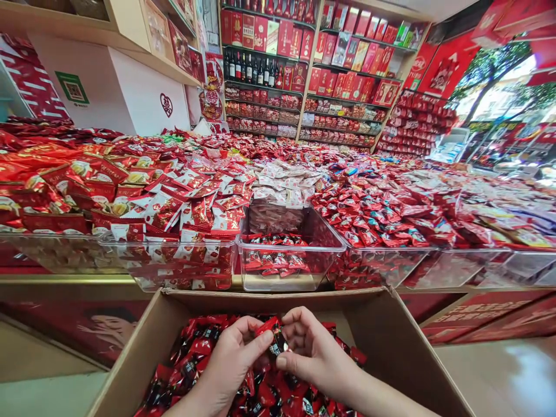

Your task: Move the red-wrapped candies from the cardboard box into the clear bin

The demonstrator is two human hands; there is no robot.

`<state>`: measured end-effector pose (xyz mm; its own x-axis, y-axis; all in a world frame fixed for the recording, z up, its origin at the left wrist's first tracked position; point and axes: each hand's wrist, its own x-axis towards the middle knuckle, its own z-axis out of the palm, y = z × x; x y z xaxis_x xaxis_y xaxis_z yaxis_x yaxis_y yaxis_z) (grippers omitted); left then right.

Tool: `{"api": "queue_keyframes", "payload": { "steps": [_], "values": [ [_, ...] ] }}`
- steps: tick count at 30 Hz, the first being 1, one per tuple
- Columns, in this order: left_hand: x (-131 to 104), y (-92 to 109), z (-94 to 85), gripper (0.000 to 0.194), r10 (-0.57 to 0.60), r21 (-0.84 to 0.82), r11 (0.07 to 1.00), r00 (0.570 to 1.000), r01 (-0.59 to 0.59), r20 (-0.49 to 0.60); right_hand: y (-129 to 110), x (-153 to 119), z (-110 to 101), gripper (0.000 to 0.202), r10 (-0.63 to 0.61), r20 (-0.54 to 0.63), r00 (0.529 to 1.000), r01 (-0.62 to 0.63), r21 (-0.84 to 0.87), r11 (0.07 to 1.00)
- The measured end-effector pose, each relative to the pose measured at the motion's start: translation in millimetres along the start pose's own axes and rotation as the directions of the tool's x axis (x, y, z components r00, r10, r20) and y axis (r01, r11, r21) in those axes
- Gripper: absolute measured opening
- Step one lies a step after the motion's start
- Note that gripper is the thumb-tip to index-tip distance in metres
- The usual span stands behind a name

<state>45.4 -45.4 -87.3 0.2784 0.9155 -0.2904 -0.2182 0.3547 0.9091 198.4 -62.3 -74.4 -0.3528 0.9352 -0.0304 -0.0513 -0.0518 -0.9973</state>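
Observation:
Above an open cardboard box [417, 353], my left hand [237, 350] pinches a small red-and-black wrapped candy [276, 344] between thumb and fingers. My right hand [310, 350] curls around the candy's other side, its thumb and fingertips at the wrapper. Beneath both hands, a heap of the same red-and-black wrapped candies [191, 365] fills the lower part of the box. Just beyond the box stands a clear plastic bin [278, 282] with a low layer of similar candies inside. My forearms hide part of the heap.
Clear bins piled with red-and-white packets [200, 202] stand to the left, and red twist-wrapped sweets [369, 214] to the right. White packets [286, 179] lie behind the middle bin. Shelves [310, 63] with bottles and red boxes line the back wall.

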Motion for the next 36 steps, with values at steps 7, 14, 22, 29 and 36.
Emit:
{"api": "queue_keyframes", "payload": {
  "steps": [7,14,22,29,36],
  "values": [
    [-13,18,-2.0,0.015,-0.063,-0.139,0.986,0.972,0.096,0.228,-18,-5,3,0.023,-0.109,-0.157,0.982,0.080,-0.182,0.980],
    [-23,25,0.3,0.015,-0.054,-0.063,0.995,0.927,0.083,0.370,-129,12,-32,0.023,-0.623,0.037,0.782,0.361,-0.841,0.403],
    [-11,1,-1.4,0.028,-0.116,-0.005,0.992,0.928,0.126,0.355,-165,119,-73,0.033,0.091,0.124,0.988,0.137,-0.978,-0.160],
    [-9,-5,-5.1,0.029,-0.118,-0.018,0.990,0.907,0.137,0.405,-138,139,-62,0.041,0.399,0.070,0.914,0.159,-0.968,-0.195],
    [-11,-1,-1.6,0.029,-0.134,-0.040,0.985,0.886,0.169,0.445,-129,147,-68,0.037,0.383,0.051,0.922,0.147,-0.963,-0.226]
  ]
}}
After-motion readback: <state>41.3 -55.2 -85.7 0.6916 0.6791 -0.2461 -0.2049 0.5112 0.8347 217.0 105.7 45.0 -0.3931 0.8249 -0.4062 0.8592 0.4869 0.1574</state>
